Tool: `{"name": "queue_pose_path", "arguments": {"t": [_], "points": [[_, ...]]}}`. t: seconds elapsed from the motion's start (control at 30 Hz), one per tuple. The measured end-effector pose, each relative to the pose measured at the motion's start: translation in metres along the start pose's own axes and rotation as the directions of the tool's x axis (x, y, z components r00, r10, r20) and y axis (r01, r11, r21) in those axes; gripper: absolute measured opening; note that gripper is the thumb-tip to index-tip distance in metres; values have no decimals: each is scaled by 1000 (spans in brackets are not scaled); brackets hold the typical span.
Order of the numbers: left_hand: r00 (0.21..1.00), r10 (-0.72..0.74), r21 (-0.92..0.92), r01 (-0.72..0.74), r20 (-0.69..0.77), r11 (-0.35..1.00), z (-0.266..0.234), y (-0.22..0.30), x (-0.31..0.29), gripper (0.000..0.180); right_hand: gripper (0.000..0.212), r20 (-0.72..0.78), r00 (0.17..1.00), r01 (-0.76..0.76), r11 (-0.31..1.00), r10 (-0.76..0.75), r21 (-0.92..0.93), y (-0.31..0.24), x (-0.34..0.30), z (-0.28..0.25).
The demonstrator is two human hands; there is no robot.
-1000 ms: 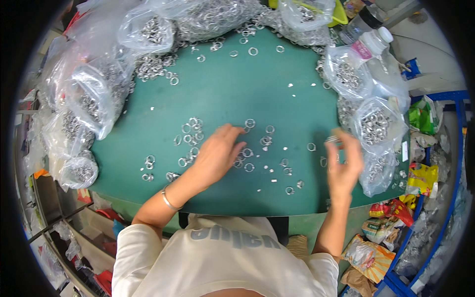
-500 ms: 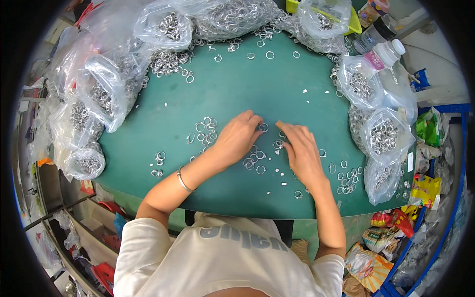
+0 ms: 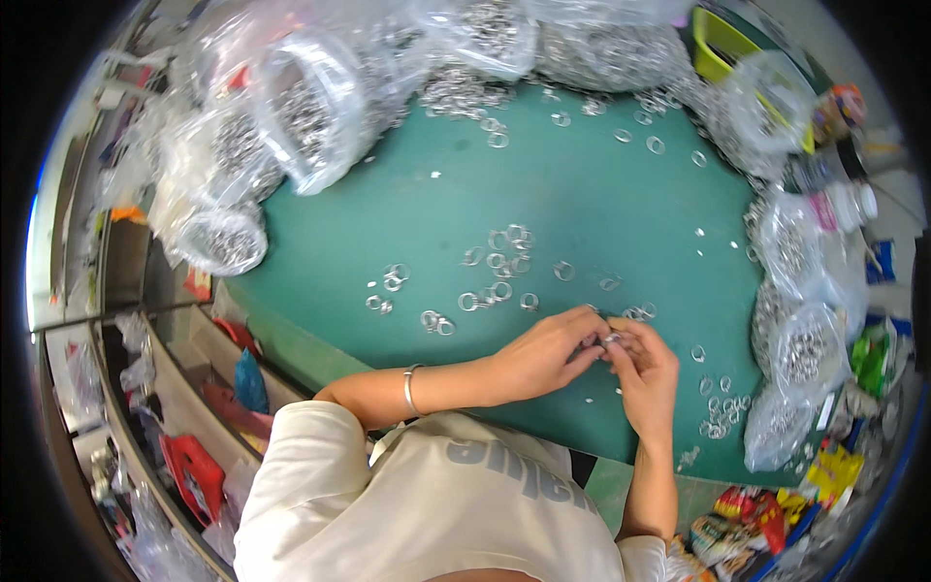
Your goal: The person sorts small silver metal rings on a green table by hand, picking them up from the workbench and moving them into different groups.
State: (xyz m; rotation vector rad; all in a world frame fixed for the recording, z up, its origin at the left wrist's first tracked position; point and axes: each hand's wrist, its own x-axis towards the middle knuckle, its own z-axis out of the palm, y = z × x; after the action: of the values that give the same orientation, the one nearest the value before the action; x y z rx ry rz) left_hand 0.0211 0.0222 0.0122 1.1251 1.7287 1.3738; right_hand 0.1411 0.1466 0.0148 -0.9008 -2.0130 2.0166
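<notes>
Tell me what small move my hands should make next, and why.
I'd probably turn the small silvery piece slightly for a clearer look: the left hand and right hand meet at it and hide much of it. The loose rings farther left on the green table lie apart from both hands, so they can likely wait.

This seems to be a workshop for metal pieces. Along the edges of the green table (image 3: 601, 213) stand clear bags (image 3: 781, 429) full of silvery rings (image 3: 805, 357). Beside it, at left, is compartmented shelving (image 3: 175, 388).
</notes>
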Motion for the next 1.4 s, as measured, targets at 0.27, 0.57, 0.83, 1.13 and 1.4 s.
{"name": "queue_pose_path", "arguments": {"t": [0.27, 0.57, 0.83, 1.13, 1.4], "points": [[922, -263, -77, 252, -284, 965, -48, 3, -69, 12, 28, 120, 980, 177, 969, -158, -175, -4, -6, 47], [682, -175, 229, 459, -711, 858, -107, -38, -149, 20, 22, 458, 816, 538, 756, -354, -373, -19, 31, 127], [836, -98, 382, 347, -540, 857, -82, -38, -139, 43, 32, 469, 846, 492, 708, -253, -506, -7, 15, 136], [882, -44, 464, 288, -469, 838, -83, -38, -137, 51, 22, 341, 887, 442, 787, -311, -431, -35, 22, 135], [906, -25, 519, 265, -423, 813, -78, -49, -135, 51, 20, 486, 823, 494, 795, -295, -353, -92, 69, 152]]}}
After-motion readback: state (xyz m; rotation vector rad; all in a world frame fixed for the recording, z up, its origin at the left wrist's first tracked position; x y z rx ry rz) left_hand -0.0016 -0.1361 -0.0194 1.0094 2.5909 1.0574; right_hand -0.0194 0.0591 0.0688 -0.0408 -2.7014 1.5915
